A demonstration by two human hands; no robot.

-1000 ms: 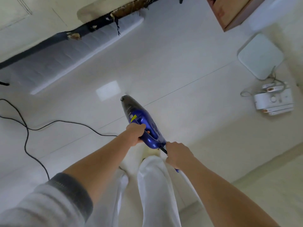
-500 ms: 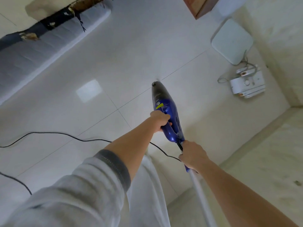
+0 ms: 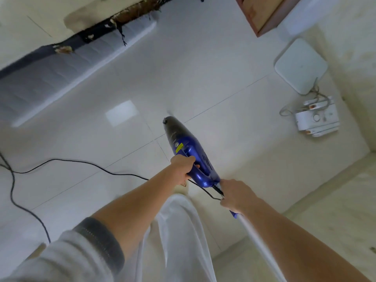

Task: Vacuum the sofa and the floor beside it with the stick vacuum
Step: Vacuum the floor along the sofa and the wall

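Observation:
The blue stick vacuum [image 3: 189, 151] hangs over the white tiled floor [image 3: 203, 78], its dark dust-cup end pointing away from me. My left hand [image 3: 182, 166] grips its loop handle. My right hand [image 3: 237, 195] grips the neck just behind the body, where the white tube [image 3: 256, 241] runs back toward the lower right. The floor head is out of view. The grey sofa [image 3: 50, 78], with a torn dark edge, lies at the upper left, well away from the vacuum.
A black power cord [image 3: 81, 162] trails across the floor from the vacuum to the left edge. A white square device [image 3: 301, 68] and a white box with cables [image 3: 317, 119] sit by the right wall. Wooden furniture [image 3: 262, 13] stands at the top. My white trouser legs are below.
The view has swung back left, bringing more of the sofa in. The vacuum body sits a little lower and further left in view. Both hands keep their grip.

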